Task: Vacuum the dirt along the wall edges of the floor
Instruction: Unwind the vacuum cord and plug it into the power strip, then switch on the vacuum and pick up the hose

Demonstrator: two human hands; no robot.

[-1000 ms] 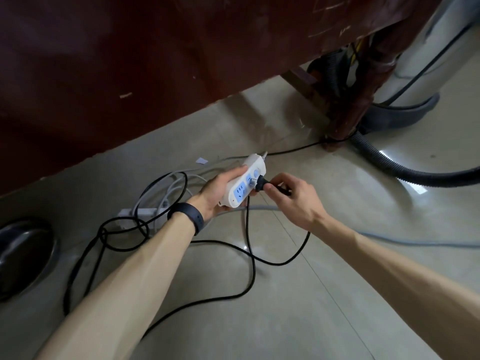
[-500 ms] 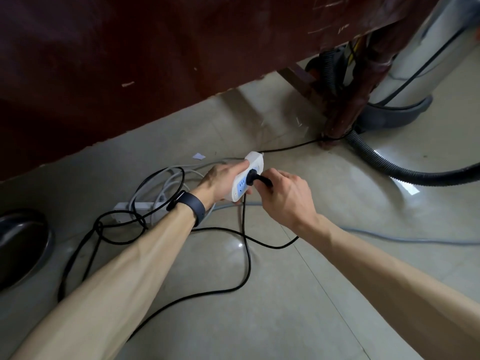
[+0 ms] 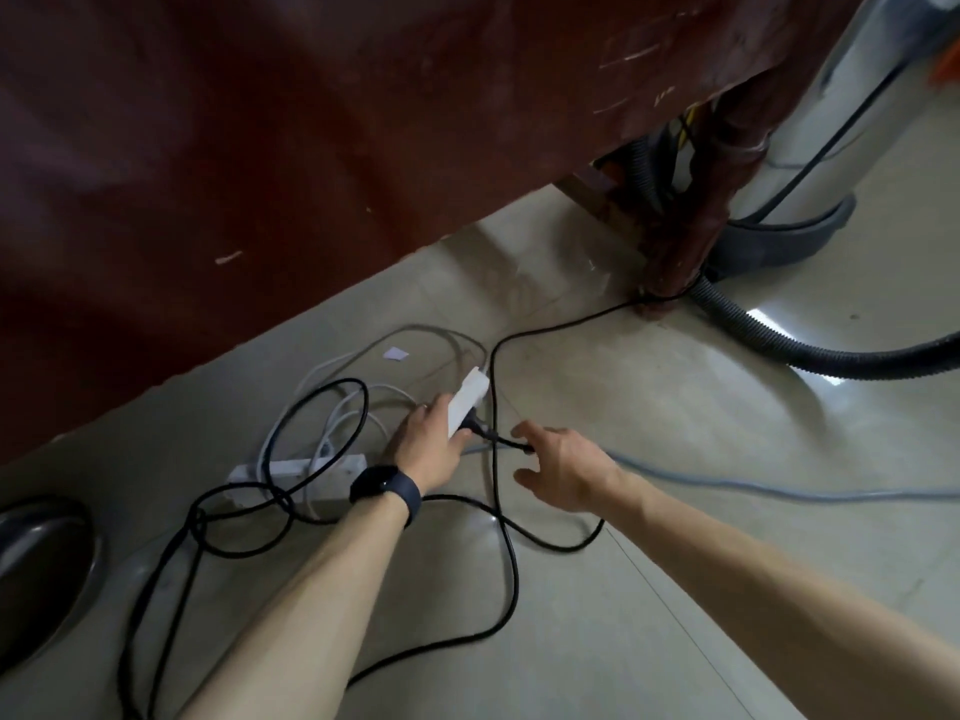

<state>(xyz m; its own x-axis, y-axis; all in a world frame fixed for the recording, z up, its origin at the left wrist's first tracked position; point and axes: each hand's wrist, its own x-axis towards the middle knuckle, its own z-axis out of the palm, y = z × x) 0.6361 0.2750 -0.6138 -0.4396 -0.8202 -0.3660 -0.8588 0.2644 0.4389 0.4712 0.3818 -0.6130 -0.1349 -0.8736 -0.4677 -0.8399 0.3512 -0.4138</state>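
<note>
Left hand (image 3: pixel 428 444) gripping white power strip (image 3: pixel 469 402) down by the floor (image 3: pixel 675 589), black plug (image 3: pixel 475 427) sitting in its socket. Right hand (image 3: pixel 563 470) hanging released, fingers spread beside black cord (image 3: pixel 506 537). Vacuum (image 3: pixel 841 96) standing far right behind table leg (image 3: pixel 680 241): silver drum, dark base, ribbed black hose (image 3: pixel 779 345) trailing over tile.

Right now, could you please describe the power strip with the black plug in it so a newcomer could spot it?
Find the dark red furniture; on the floor below its edge lies a tangle of cables. The strip is the white bar that the left hand holds, with a black plug in it. The other white strip lies flat to its left, untouched.
</note>
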